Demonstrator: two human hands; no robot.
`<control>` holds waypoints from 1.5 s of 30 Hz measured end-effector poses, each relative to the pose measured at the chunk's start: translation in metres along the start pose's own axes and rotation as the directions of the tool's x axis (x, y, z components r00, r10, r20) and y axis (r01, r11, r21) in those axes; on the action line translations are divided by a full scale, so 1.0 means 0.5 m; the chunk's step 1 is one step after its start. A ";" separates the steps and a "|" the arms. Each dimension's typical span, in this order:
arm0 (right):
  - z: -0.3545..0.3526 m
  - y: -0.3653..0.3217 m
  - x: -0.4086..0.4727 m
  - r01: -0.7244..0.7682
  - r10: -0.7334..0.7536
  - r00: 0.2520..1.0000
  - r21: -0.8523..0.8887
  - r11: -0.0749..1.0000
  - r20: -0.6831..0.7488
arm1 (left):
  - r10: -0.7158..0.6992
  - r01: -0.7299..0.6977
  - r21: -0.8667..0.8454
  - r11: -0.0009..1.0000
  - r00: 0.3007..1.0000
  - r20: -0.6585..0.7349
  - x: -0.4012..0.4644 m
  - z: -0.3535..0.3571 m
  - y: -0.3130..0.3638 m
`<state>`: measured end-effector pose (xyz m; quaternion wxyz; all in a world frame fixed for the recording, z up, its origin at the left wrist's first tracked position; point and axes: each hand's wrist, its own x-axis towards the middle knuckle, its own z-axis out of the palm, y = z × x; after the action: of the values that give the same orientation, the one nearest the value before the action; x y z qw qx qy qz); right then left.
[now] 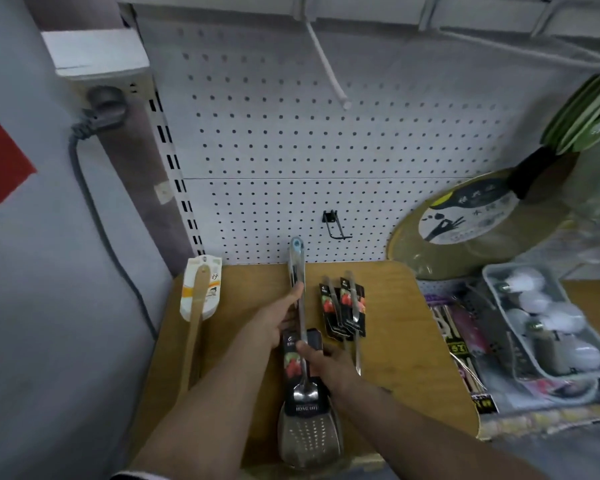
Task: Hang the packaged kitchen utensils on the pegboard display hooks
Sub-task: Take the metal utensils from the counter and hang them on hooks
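My left hand [274, 322] grips the steel handle of a packaged slotted utensil [300, 358] with a blue hanging tip [296, 247], a black strawberry card and a perforated steel head [309, 438]. My right hand [326, 363] pinches the card and shaft lower down. The utensil lies over a wooden shelf [413, 341], tip pointing at the white pegboard [309, 150]. A black hook [336, 226] sticks out just right of the tip. A long white hook [326, 67] hangs higher. Two more carded steel utensils [345, 310] lie to the right.
A carded wooden spatula [198, 306] leans at the shelf's left edge. Round bamboo boards [475, 223] hang on the right, above a clear tray of light bulbs [551, 327] and packets of chopsticks [461, 334]. A grey cable [94, 209] runs down the left wall.
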<state>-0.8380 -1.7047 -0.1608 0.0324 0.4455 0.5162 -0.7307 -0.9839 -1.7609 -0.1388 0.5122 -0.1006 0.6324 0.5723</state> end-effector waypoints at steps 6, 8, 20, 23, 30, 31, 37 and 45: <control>0.003 0.007 0.017 0.007 -0.008 0.999 -0.011 1.000 -0.042 | 0.008 -0.008 0.030 1.000 1.000 0.001 0.005 -0.004 0.003; 0.004 0.007 0.019 0.007 -0.008 0.999 -0.029 1.000 -0.043 | 0.017 -0.017 0.018 1.000 1.000 0.003 0.008 -0.005 0.000; 0.007 -0.006 0.011 0.095 -0.095 0.995 -0.118 0.988 0.004 | 0.087 -0.087 0.037 0.996 0.996 -0.017 0.005 -0.002 -0.008; 0.009 -0.009 0.003 0.135 -0.133 0.991 -0.119 0.984 0.028 | 0.104 -0.104 0.011 0.995 0.994 -0.013 0.001 -0.002 -0.009; 0.016 -0.013 -0.010 0.200 -0.201 0.980 -0.148 0.968 0.013 | 0.119 -0.119 -0.020 0.993 0.993 -0.001 -0.001 0.002 -0.019; 0.016 -0.014 -0.010 0.197 -0.198 0.980 -0.149 0.969 0.009 | 0.120 -0.120 -0.021 0.993 0.993 -0.001 -0.001 0.001 -0.021; 0.006 -0.015 -0.011 0.181 -0.182 0.983 -0.147 0.972 0.005 | 0.160 -0.159 0.010 0.987 0.987 -0.030 -0.035 0.008 -0.030; -0.007 -0.034 -0.037 0.166 -0.137 0.979 -0.202 0.965 0.153 | 0.189 -0.191 -0.006 0.982 0.977 -0.100 -0.099 0.018 -0.058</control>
<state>-0.8335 -1.7018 -0.1362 0.0596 0.3470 0.6209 -0.7004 -0.9355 -1.7856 -0.1173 0.4224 -0.0719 0.6593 0.6179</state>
